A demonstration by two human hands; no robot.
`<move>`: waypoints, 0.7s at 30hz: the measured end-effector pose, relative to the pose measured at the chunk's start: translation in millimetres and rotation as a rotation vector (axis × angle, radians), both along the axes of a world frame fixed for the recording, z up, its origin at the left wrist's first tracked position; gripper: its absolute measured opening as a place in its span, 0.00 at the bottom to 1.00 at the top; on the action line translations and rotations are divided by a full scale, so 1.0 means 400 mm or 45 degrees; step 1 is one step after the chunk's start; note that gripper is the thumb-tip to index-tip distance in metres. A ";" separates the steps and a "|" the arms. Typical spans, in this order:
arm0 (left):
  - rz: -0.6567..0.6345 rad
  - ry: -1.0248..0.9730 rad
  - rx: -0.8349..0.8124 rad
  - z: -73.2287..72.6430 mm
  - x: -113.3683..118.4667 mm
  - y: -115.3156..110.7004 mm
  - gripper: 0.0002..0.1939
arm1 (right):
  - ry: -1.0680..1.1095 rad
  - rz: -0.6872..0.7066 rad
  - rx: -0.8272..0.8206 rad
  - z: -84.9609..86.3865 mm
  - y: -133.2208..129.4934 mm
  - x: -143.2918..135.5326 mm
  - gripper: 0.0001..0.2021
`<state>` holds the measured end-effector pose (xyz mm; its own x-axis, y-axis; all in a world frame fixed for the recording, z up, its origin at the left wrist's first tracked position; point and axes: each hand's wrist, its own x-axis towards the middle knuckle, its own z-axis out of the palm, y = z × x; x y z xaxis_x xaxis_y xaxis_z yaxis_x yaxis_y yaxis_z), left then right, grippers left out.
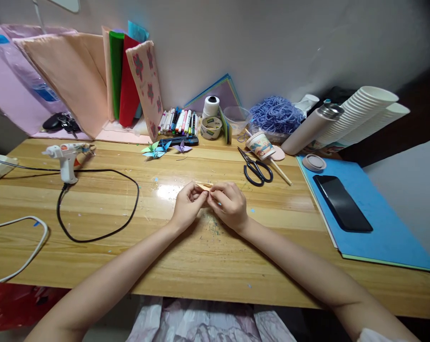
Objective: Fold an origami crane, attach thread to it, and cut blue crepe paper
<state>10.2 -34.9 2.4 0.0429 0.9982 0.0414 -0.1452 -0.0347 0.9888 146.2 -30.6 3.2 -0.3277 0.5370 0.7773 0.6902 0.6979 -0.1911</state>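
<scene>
Wooden desk [200, 266], orange paper [203, 186] crosswise

Tape roll [211, 129]: there's a dark label [210, 122] on it, but the print's too small to read
Paper cup [260, 145]: colourful print, can't make out any words tbh
Clear plastic packaging [25, 69]: blue patches, too blurry

Two hands [186, 206] [232, 207], one phone [343, 203]

Between the fingers [224, 190] and the near edge, the tabletop [207, 266] offers open room, flanked by the forearms [129, 259]. Scissors [251, 164] obstruct beyond and right of the fingers; a black cord [89, 241] loops to their left.
</scene>
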 end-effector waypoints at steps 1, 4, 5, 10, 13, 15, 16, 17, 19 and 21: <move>-0.003 0.000 -0.001 0.000 0.000 0.001 0.07 | -0.013 -0.004 0.010 0.000 0.000 0.000 0.06; 0.019 0.000 0.000 -0.002 -0.001 0.002 0.07 | -0.036 0.021 0.028 0.000 -0.003 0.000 0.06; 0.033 0.005 0.005 -0.001 -0.002 0.002 0.07 | -0.044 0.035 0.035 -0.001 -0.004 0.000 0.05; 0.013 -0.024 0.004 0.005 -0.008 -0.001 0.08 | -0.088 0.061 0.040 -0.004 -0.006 -0.001 0.05; -0.022 -0.048 -0.005 0.004 -0.009 0.000 0.09 | -0.086 0.073 0.018 -0.007 -0.004 -0.002 0.06; -0.005 -0.047 0.007 0.000 -0.008 0.004 0.10 | -0.043 0.111 -0.027 -0.008 -0.004 -0.002 0.05; 0.004 -0.049 0.014 -0.003 -0.008 0.007 0.11 | -0.002 0.130 -0.068 -0.008 -0.005 -0.002 0.05; 0.006 -0.054 0.017 -0.006 -0.007 0.010 0.11 | 0.051 0.142 -0.114 -0.006 -0.005 -0.002 0.05; 0.000 -0.046 0.015 -0.010 -0.009 0.014 0.11 | 0.185 0.139 -0.218 -0.003 -0.005 -0.002 0.05; 0.008 0.048 0.053 -0.011 -0.013 0.015 0.11 | 0.327 0.131 -0.341 0.001 -0.004 -0.002 0.04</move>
<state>4.8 -29.0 -2.1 0.0390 0.9959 0.0815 -0.1075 -0.0769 0.9912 145.4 -32.0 3.4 -0.2032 0.7068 0.6776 0.5250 0.6628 -0.5339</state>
